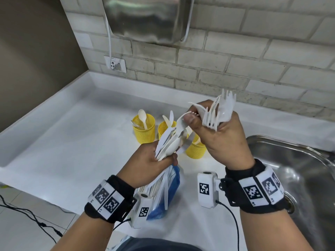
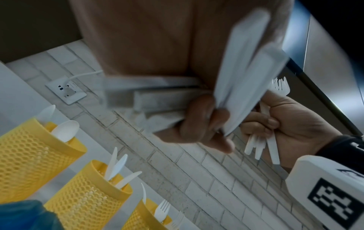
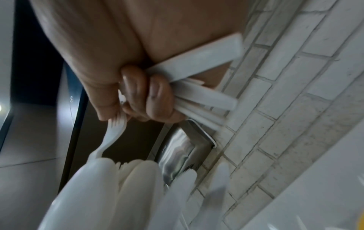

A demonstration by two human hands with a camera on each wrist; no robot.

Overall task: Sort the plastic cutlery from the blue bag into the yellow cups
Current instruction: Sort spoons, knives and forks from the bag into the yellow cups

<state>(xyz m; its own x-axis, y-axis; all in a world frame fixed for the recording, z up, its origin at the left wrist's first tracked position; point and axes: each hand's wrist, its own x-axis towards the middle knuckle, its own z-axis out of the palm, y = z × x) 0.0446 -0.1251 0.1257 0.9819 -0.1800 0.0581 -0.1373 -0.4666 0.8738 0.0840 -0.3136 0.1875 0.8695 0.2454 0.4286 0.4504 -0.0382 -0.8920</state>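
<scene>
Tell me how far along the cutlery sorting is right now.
Partly done. The three yellow cups already hold some pieces: spoons in one, knives in the next, forks in the third. In hand: the right hand grips a bunch of forks, the left hand a mixed bundle. Left: all of that, plus pieces beside the blue bag.

White counter [image 1: 59,142] along a pale brick wall [image 1: 235,57], steel sink [image 1: 299,171] sunk in at the right. Brushed-metal hand dryer [image 1: 145,17] mounted high, its white cord [image 1: 109,42] dropping to a wall socket [image 1: 116,64]. Black cables [image 1: 27,214] on the tiled floor [image 1: 23,229], lower left.
</scene>
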